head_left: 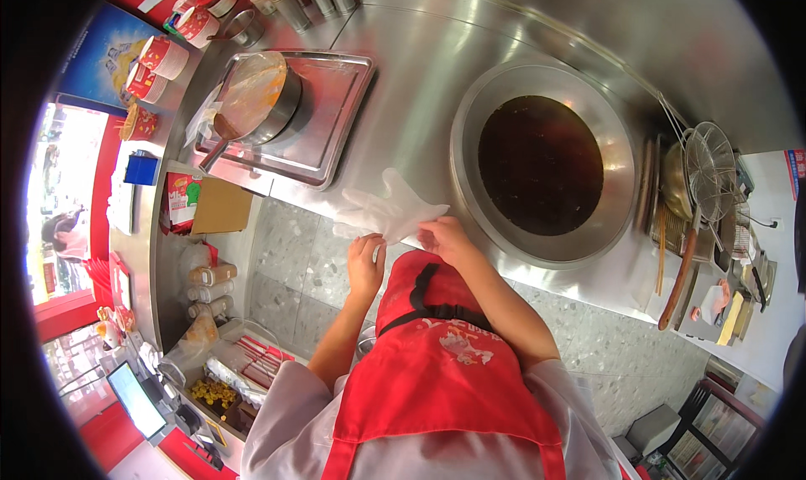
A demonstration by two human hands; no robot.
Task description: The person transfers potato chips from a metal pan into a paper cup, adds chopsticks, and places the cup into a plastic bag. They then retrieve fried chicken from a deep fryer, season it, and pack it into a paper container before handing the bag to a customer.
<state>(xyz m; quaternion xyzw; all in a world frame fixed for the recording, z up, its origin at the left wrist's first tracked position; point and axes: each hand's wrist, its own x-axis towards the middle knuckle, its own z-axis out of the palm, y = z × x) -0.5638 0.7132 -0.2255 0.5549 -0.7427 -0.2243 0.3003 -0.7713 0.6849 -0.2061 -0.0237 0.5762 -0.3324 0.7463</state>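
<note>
A thin translucent plastic glove spreads out in front of my red apron, over the near edge of the steel counter. My right hand pinches its right edge between thumb and fingers. At the glove's lower left edge is my left hand, fingers bent; whether they grip the film cannot be made out. Layers of film overlap on the left, so a second glove may lie there. Just right of my right hand, a large round steel wok set into the counter holds dark liquid.
A steel tray carries a tilted-looking, sauce-smeared pot with a ladle. Right of the wok, a wire skimmer extends its wooden handle over the counter edge. Stacked paper cups line the left ledge.
</note>
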